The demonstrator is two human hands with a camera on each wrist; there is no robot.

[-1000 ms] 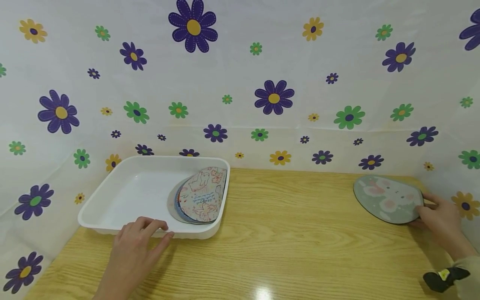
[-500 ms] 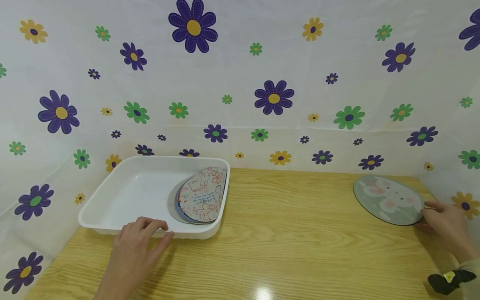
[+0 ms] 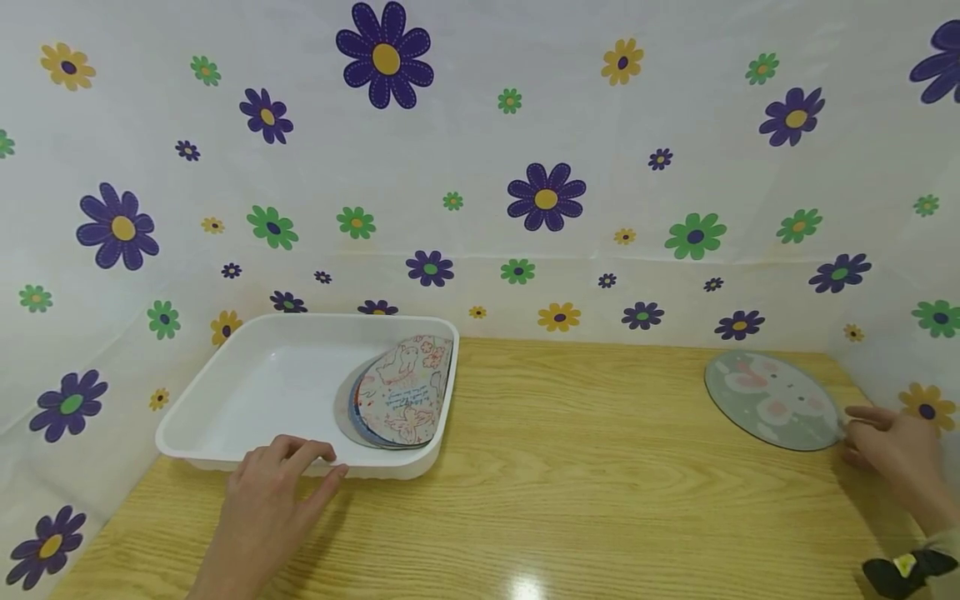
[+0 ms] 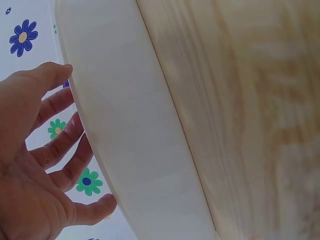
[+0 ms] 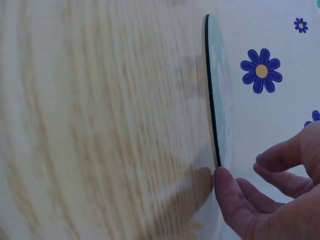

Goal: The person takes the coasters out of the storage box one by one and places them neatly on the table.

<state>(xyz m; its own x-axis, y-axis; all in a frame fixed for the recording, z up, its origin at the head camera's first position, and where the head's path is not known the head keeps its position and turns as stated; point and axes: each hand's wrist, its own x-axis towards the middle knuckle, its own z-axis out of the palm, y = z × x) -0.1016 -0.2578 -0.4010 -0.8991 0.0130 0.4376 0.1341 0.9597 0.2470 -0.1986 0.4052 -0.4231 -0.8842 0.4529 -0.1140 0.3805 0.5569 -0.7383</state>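
Observation:
On the right of the table lies a grey-green oval mat (image 3: 772, 400) printed with a pale animal face. Its dark edge faces the camera in the right wrist view. My right hand (image 3: 892, 442) is at its right edge, with the thumb (image 5: 225, 182) at the rim and the other fingers apart from it. My left hand (image 3: 273, 483) rests loosely at the front rim of a white tray (image 3: 225, 392), relaxed fingers over the edge. Inside the tray's right end is a stack of similar printed mats (image 3: 401, 392), leaning on the side wall.
The wood-grain table (image 3: 585, 475) runs between the tray and the oval mat. A white flower-printed sheet (image 3: 465, 150) stands as a wall behind and along both sides. A black band with a yellow mark (image 3: 903, 571) is on my right wrist.
The oval mat's right edge has come down and it now lies on the table. My right hand has loosened from it and drawn slightly right. The left hand has stayed put.

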